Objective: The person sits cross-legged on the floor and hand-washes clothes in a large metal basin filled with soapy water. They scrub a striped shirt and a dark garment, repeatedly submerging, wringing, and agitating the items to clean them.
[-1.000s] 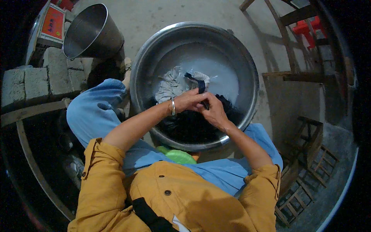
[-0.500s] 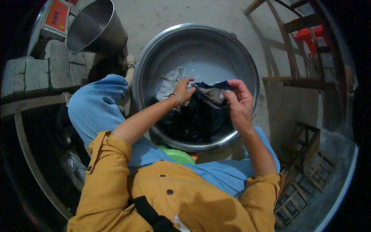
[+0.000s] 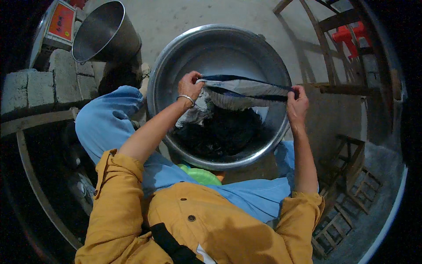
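A navy garment with a pale grey, ribbed-looking inner band is stretched sideways over a large metal basin. My left hand, with a bangle at the wrist, is closed on the band's left end. The right end is pinched by my right hand, near the basin's right rim. Under the band the dark cloth hangs and bunches down in the basin; where this garment ends there cannot be made out. Light grey cloth lies in the basin below my left hand.
At the far left stand a metal bucket and a white and red box, behind grey blocks. A wooden frame and a red plastic thing are at the right. Something green sits under the basin's near edge.
My hands have moved apart, the left to the left and up, the right to the right. The garment's band has gone from bunched to stretched wide between them.
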The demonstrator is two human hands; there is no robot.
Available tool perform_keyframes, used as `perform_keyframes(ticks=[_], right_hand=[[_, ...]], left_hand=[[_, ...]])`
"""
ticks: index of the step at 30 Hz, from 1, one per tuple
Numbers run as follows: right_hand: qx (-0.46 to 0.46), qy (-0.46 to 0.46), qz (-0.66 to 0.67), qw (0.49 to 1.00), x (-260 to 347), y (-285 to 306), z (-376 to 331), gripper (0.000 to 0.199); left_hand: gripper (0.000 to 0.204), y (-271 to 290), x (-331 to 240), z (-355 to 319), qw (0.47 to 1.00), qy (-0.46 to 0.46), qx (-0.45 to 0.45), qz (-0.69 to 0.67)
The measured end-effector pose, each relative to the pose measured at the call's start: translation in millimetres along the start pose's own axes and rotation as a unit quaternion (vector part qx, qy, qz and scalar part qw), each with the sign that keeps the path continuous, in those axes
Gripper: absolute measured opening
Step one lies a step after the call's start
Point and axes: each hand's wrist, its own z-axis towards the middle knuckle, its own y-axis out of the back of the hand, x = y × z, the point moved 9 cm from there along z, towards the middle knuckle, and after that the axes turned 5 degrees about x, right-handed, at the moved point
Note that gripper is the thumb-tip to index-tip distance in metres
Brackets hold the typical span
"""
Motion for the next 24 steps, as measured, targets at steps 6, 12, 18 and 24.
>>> perform_keyframes(ticks=[6, 12, 18, 24], right_hand=[[0.069, -0.195, 0.219, 0.953, -78, -51, -11, 0.019], [0.014, -0.216, 0.551, 0.806, -64, -47, 0, 0.018], [-0.02, -0.178, 0.478, 0.86, -75, -46, 7, 0.014], [-0.054, -0.087, 0.208, 0.973, -55, -8, 14, 0.013]], left_hand=[[0.019, -10, -38, 4, 0.944, 0.049, 0.116, -0.304], [0.021, -33, -92, -17, 0.846, 0.095, 0.425, -0.308], [0.025, -36, -88, -39, 0.809, 0.124, 0.501, -0.283], [0.026, 12, -80, 22, 0.979, -0.03, 0.193, -0.063]])
